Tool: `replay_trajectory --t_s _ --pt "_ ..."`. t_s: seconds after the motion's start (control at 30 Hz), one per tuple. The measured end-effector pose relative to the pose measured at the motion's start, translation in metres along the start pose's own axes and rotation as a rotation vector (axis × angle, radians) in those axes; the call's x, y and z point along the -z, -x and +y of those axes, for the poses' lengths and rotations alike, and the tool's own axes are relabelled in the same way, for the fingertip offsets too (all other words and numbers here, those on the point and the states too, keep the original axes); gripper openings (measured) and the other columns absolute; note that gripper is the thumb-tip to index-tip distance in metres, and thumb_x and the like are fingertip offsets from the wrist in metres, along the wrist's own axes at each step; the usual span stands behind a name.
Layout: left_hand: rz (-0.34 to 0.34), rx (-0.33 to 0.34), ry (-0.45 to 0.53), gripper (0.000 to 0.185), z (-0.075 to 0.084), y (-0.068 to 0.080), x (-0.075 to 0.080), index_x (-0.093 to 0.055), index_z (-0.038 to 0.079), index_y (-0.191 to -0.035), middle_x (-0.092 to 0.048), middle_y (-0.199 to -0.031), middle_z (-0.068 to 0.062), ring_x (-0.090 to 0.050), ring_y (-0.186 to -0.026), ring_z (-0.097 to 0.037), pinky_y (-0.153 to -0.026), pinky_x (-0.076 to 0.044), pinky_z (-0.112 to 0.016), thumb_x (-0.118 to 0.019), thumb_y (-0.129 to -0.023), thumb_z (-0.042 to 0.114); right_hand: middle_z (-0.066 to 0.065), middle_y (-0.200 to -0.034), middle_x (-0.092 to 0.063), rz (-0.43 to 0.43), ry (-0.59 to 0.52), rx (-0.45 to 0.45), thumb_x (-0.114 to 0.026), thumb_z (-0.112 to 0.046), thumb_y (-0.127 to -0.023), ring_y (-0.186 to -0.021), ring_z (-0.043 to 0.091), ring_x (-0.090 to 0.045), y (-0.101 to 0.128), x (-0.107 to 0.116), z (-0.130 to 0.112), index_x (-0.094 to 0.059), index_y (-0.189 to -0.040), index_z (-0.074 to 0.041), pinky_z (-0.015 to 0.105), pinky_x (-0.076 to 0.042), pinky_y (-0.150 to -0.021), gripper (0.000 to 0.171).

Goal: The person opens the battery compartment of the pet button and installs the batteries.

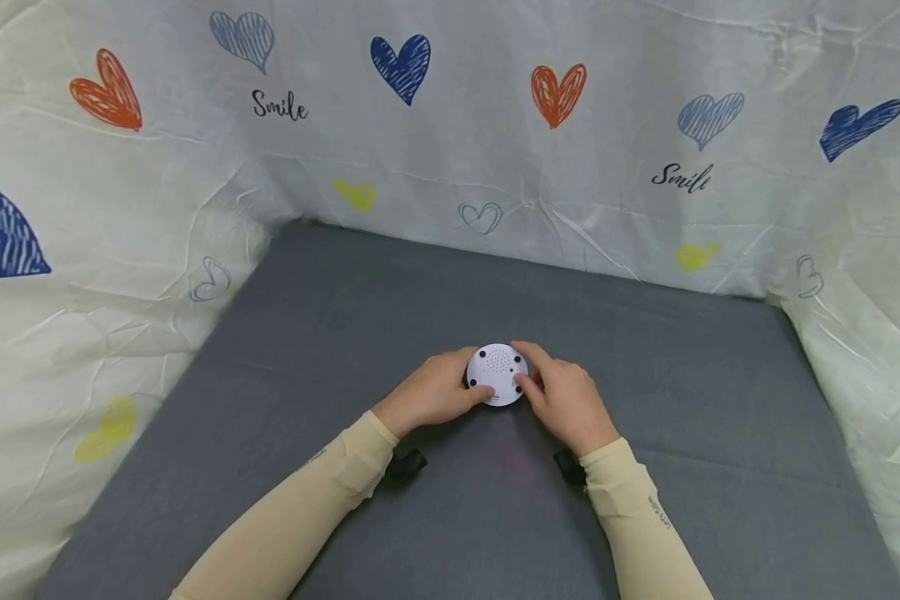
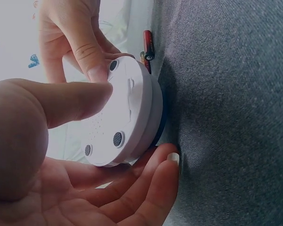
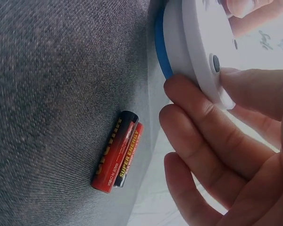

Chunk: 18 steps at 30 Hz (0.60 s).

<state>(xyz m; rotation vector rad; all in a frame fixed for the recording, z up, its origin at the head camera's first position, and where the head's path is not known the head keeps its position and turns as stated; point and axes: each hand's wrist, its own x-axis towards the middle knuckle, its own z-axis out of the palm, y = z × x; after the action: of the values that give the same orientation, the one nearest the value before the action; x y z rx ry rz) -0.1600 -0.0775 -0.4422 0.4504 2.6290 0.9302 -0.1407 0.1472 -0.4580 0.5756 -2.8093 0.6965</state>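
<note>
Both hands close on a round white device (image 1: 497, 374) turned underside up near the middle of the grey table (image 1: 345, 333). The left hand (image 1: 435, 392) cups its left rim with curled fingers below and the thumb laid flat across the base. The right hand (image 1: 562, 400) grips the right rim, thumb pressing near one of the dark rubber feet (image 2: 118, 138). A blue edge (image 3: 161, 52) of the device rests against the cloth. Two red and black batteries (image 3: 118, 153) lie together on the table just beside the right hand's fingers. Bare grey surface spreads on all sides out to the heart-printed sheet (image 1: 570, 167) walling the left, far and right edges.
</note>
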Motion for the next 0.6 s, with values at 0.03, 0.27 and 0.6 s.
replay_trajectory --t_s 0.03,0.27,0.6 --pt "-0.002 -0.004 0.001 0.067 0.0000 -0.0001 -0.0001 -0.051 0.005 -0.158 -0.068 -0.147 -0.014 -0.069 -0.126 -0.026 -0.105 -0.056 -0.047 -0.075 -0.103 0.035 -0.003 -0.076 -0.063 -0.001 -0.001 -0.004 -0.075 -0.018 -0.103 -0.057 0.008 -0.048 0.0000 -0.0001 0.0000 -0.063 -0.148 -0.017 0.031 -0.044 -0.059 0.046" --pt "-0.033 -0.030 0.021 0.078 -0.0036 -0.0019 -0.0021 -0.050 0.004 -0.158 -0.068 -0.142 -0.014 -0.067 -0.118 -0.023 -0.101 -0.055 -0.045 -0.085 -0.094 0.033 -0.001 -0.079 -0.064 -0.018 -0.007 -0.036 -0.075 -0.019 -0.104 -0.063 0.011 -0.050 -0.0002 -0.0016 -0.0017 -0.064 -0.150 -0.020 0.032 -0.045 -0.062 0.047" --pt "-0.049 0.014 -0.007 0.093 -0.0041 -0.0004 -0.0037 -0.032 0.004 -0.168 -0.058 -0.154 -0.021 -0.062 -0.134 -0.031 -0.109 -0.051 -0.050 -0.084 -0.097 0.034 -0.002 -0.078 -0.062 -0.056 0.006 -0.049 -0.073 -0.020 -0.105 -0.067 0.012 -0.050 -0.0011 -0.0013 -0.0028 -0.063 -0.153 -0.017 0.033 -0.044 -0.065 0.049"
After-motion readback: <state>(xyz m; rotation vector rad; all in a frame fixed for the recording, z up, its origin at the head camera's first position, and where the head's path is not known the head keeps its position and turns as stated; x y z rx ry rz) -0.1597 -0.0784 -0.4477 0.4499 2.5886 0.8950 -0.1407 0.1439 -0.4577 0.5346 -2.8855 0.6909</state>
